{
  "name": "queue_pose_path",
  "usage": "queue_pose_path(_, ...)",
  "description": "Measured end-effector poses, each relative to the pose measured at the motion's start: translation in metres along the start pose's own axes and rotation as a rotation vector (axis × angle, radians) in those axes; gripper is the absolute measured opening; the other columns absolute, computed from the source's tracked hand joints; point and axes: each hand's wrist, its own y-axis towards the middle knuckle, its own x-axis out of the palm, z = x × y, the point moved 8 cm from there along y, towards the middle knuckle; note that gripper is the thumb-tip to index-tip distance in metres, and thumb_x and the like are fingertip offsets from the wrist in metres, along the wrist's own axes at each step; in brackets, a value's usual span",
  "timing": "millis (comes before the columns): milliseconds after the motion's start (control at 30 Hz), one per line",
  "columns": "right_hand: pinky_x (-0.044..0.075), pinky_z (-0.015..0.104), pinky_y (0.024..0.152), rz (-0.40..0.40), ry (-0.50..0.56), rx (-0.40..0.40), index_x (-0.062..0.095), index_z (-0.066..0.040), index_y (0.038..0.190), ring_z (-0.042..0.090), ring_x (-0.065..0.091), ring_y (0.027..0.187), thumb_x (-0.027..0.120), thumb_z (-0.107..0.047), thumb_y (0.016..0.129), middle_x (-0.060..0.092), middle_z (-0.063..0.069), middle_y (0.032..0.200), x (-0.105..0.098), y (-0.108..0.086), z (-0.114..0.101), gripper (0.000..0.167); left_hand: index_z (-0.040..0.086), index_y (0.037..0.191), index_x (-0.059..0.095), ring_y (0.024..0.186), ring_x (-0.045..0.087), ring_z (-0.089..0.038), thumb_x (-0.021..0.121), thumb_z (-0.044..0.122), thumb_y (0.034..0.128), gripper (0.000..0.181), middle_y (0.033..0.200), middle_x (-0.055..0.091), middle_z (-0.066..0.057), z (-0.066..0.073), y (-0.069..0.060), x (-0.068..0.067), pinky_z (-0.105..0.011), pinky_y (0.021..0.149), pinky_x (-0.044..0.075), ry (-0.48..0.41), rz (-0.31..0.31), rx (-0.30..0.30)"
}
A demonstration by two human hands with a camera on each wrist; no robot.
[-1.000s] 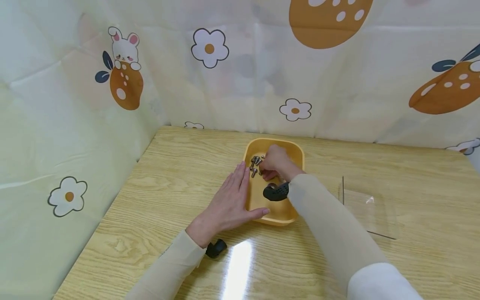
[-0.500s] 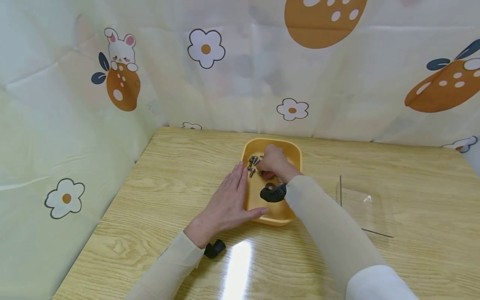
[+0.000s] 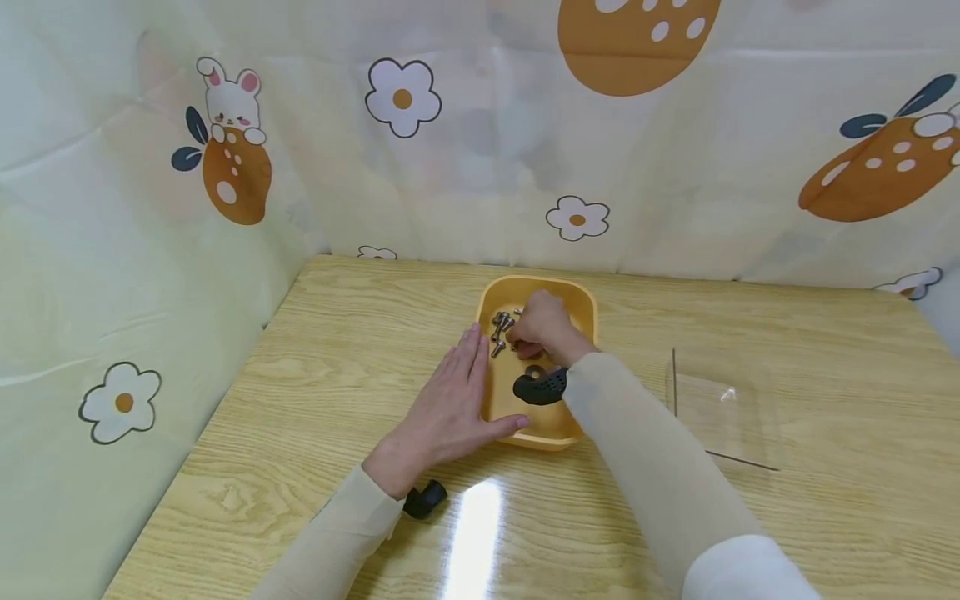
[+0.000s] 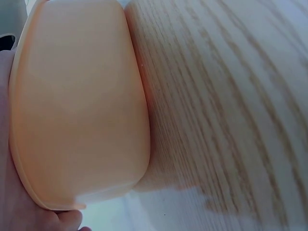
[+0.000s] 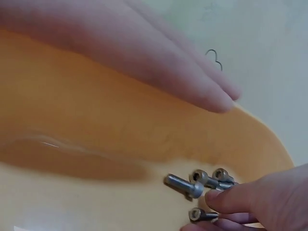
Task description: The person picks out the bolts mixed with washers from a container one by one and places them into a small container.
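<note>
The small silver metal screws with round heads and a hole in the top lie in a bunch on the floor of the yellow box with round corners, near its left wall. The box looks like plastic and sits on the pale wooden table with wavy lines.

The right hand is down in the box with its fingers curled, right by the screws. In the right wrist view, one silver screw has its thin end going in by the thumb and fingers. I cannot tell if they squeeze it or only touch it. The left hand has straight fingers laid along the box's left side, and its thumb reaches over the near corner. The two hands are apart.

I think each screw is hard and stiff, and light, but a bit heavy for how little it is. It should not break or bend. The smooth round head may roll or slip, while the bumpy thin part should give fingers more to hold. A good pinch is with thumb and one finger across that thin part, just under the head. The box looks light, so it could slide when pushed; a flat hand on its side should help it stay put.
</note>
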Motion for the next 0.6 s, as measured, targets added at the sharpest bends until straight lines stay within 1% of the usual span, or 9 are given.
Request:
queue_pose_path(33,0.061,0.03,0.059,-0.001,-0.002,-0.002,0.071,0.007,0.088,0.024,0.075,0.063,0.077,-0.006,0.083,0.075,0.018,0.076,0.001,-0.001,-0.001,0.015,0.0,0.158,0.0,0.156,-0.004,-0.025,0.044,0.08,0.0863,0.116,0.167,-0.009,-0.013,0.0,0.0,0.0,-0.04,0.127,0.012,0.002,0.0,-0.002)
queue_pose_path(100,0.06,0.029,0.058,0.003,-0.039,-0.026,0.07,0.007,0.088,0.024,0.075,0.063,0.077,-0.006,0.082,0.075,0.018,0.076,0.002,-0.002,-0.005,0.015,0.0,0.158,0.001,0.156,-0.003,-0.025,0.045,0.08,0.0861,0.116,0.167,-0.009,-0.014,-0.001,0.0,0.0,-0.04,0.127,0.012,0.002,0.001,-0.003)
queue_pose_path(167,0.06,0.028,0.057,0.018,-0.085,-0.044,0.069,0.006,0.087,0.023,0.074,0.062,0.075,-0.005,0.081,0.075,0.018,0.074,0.002,-0.004,-0.008,0.013,0.0,0.158,0.001,0.156,-0.004,-0.025,0.045,0.08,0.0858,0.116,0.167,-0.009,-0.013,-0.001,0.0,0.0,-0.04,0.127,0.012,0.0,-0.001,-0.006)
queue_pose_path(267,0.059,0.029,0.055,0.039,-0.119,-0.069,0.068,0.005,0.088,0.023,0.073,0.058,0.071,-0.002,0.082,0.074,0.017,0.073,0.003,-0.006,-0.012,0.01,0.0,0.158,0.002,0.156,-0.003,-0.025,0.046,0.08,0.0855,0.117,0.167,-0.009,-0.014,-0.001,0.0,0.0,-0.04,0.126,0.013,-0.002,0.002,-0.003)
queue_pose_path(333,0.058,0.028,0.051,0.052,-0.162,-0.086,0.067,0.003,0.088,0.021,0.071,0.054,0.07,-0.004,0.082,0.073,0.015,0.073,0.004,-0.007,-0.015,0.009,0.0,0.158,0.002,0.156,-0.003,-0.025,0.047,0.079,0.0853,0.117,0.167,-0.008,-0.014,0.0,0.0,0.0,-0.04,0.126,0.014,-0.004,0.004,-0.004)
queue_pose_path(433,0.055,0.025,0.047,0.061,-0.21,-0.107,0.065,0.002,0.091,0.018,0.067,0.05,0.07,-0.007,0.083,0.069,0.013,0.075,0.006,-0.006,-0.017,0.013,0.0,0.158,0.002,0.156,-0.002,-0.024,0.049,0.078,0.085,0.117,0.167,-0.007,-0.014,0.0,0.0,0.0,-0.04,0.126,0.014,-0.01,0.008,-0.005)
queue_pose_path(500,0.054,0.025,0.047,0.054,-0.203,-0.104,0.064,0.001,0.094,0.018,0.066,0.051,0.072,-0.009,0.083,0.067,0.013,0.077,0.007,-0.005,-0.016,0.017,0.0,0.158,0.003,0.156,-0.002,-0.025,0.049,0.078,0.0851,0.117,0.167,-0.007,-0.014,0.0,0.0,0.0,-0.04,0.126,0.014,-0.013,0.01,-0.003)
queue_pose_path(600,0.057,0.027,0.05,0.027,-0.136,-0.094,0.063,0.001,0.094,0.021,0.07,0.056,0.074,-0.01,0.083,0.067,0.013,0.078,0.008,-0.003,-0.013,0.019,0.0,0.158,0.002,0.156,-0.003,-0.025,0.047,0.079,0.0855,0.117,0.167,-0.008,-0.014,-0.001,0.0,0.0,-0.04,0.126,0.014,-0.008,0.006,-0.003)
